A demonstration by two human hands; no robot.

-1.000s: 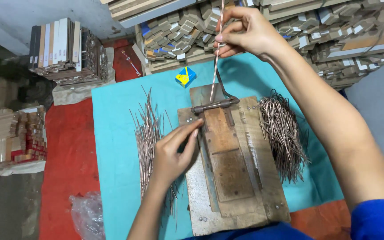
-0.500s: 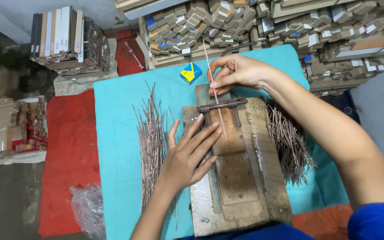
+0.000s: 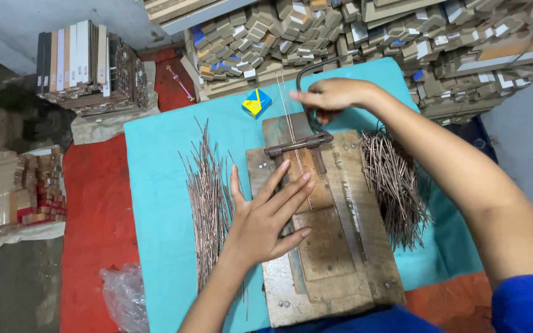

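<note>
1. We see our left hand [image 3: 266,222] lying flat on a wooden board [image 3: 347,246], with the fingers spread out and not gripping anything
2. Under the fingertips of that hand lies a thin rod [image 3: 294,145]. It runs up the middle of the board, under a small metal bar [image 3: 297,145] that crosses the board, and sticks out past the top edge
3. Our right hand [image 3: 334,95] is up at the top of the board. It is closed around a dark bent metal handle [image 3: 306,71] that curves up and over
4. The board sits on a blue-green cloth [image 3: 161,185] spread over the floor
5. Just left of the board, near our left wrist, lies a pile of straight thin rods [image 3: 208,191] on the cloth
6. Just right of the board lies another pile of rods [image 3: 393,179], and these look more tangled
7. A little blue and yellow box [image 3: 257,102] sits on the cloth near the top of the board
8. Behind the cloth we see a big heap of small wooden blocks [image 3: 340,31]
9. On the far left stands a stack of flat boards [image 3: 84,61], and a red mat [image 3: 100,209] lies beside the cloth
10. A crumpled clear plastic bag [image 3: 124,296] lies on the red mat near the bottom
</note>
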